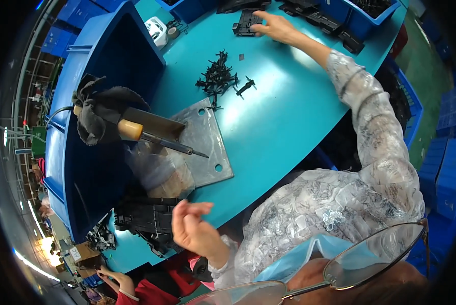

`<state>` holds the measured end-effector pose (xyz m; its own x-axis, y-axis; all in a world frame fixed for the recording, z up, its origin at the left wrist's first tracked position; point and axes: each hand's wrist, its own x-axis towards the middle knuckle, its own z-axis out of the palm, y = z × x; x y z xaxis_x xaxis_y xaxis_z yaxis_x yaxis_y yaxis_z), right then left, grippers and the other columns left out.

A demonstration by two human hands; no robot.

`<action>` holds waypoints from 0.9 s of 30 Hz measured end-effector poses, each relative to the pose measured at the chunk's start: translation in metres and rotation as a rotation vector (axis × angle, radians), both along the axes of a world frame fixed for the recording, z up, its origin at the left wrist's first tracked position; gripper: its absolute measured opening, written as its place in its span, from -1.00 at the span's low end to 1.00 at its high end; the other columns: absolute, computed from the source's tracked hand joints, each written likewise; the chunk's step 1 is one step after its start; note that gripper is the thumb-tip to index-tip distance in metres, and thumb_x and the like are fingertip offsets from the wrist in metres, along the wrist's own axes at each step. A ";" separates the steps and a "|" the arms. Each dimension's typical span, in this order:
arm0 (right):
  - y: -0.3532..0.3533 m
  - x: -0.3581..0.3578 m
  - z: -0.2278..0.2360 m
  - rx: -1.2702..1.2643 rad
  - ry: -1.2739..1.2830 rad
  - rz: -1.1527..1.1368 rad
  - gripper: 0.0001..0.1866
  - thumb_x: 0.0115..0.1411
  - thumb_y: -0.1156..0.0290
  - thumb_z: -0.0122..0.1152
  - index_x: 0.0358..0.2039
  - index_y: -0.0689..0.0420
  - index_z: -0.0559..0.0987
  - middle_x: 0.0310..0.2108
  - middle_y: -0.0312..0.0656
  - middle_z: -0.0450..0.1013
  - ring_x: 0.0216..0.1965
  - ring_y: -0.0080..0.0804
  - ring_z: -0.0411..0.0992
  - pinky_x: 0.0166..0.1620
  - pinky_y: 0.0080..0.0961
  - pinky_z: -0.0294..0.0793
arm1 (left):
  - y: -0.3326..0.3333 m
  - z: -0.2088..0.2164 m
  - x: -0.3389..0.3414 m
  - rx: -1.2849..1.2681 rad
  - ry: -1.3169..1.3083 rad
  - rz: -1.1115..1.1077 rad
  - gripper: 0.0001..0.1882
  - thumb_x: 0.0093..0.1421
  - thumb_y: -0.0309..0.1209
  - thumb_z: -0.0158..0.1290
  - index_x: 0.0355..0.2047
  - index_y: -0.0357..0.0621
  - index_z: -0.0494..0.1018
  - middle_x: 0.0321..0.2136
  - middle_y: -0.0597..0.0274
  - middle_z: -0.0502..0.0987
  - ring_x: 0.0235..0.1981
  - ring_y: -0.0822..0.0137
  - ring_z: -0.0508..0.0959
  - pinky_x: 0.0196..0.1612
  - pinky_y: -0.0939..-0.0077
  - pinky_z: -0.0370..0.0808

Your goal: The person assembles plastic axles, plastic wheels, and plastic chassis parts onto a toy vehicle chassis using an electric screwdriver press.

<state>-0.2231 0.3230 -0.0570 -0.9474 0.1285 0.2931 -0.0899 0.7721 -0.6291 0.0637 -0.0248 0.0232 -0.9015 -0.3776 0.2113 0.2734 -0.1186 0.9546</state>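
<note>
My right hand [276,28] reaches to the far side of the turquoise table, its fingers apart at the right edge of a flat black plastic part [245,23]. I cannot see a firm grip on it. At the near side, my left hand [195,231] is raised with loosely bent fingers and nothing in it. It is nearest to a stack of black plastic parts [146,217]. Between the hands lie a pile of small black plastic pieces [217,76] and a single black piece [246,88]. A soldering iron [132,130] with a yellow handle points over a metal plate [207,145].
A large blue bin [78,127] stands on the left, with dark cloth [93,112] by the iron. Another blue bin [373,18] and black parts [319,23] line the far right. A white object [157,31] sits far left. A co-worker's hand [113,277] shows lower left.
</note>
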 end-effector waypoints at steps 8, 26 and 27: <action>-0.008 0.010 0.008 0.035 -0.157 0.107 -0.79 -0.13 0.29 0.08 -0.68 0.16 0.51 -0.64 -0.30 0.48 -0.56 -0.40 0.42 -0.41 -0.49 0.38 | 0.023 -0.016 0.000 -0.001 -0.140 -0.293 -0.78 0.03 -0.59 -0.11 -0.29 -0.42 0.39 -0.56 0.08 0.43 -0.58 0.32 0.44 -0.44 0.47 0.42; -0.054 0.212 0.057 -0.775 -0.354 0.482 -0.94 -0.08 0.68 0.01 -0.55 0.25 0.41 -0.57 -0.31 0.32 -0.63 -0.64 0.31 -0.59 -0.77 0.30 | 0.068 -0.042 -0.034 0.459 -0.474 -0.743 -0.57 0.19 -0.42 -0.21 0.04 -0.33 0.02 -0.31 0.12 0.36 -0.33 0.33 0.44 -0.32 0.42 0.45; -0.061 0.216 0.060 -0.729 -0.372 0.515 -0.93 -0.12 0.68 0.01 -0.56 0.25 0.41 -0.57 -0.29 0.31 -0.61 -0.62 0.30 -0.59 -0.75 0.27 | 0.070 -0.043 -0.035 0.488 -0.441 -0.729 -0.55 0.19 -0.40 -0.21 0.06 -0.29 0.00 -0.27 0.12 0.36 -0.29 0.34 0.42 -0.29 0.43 0.44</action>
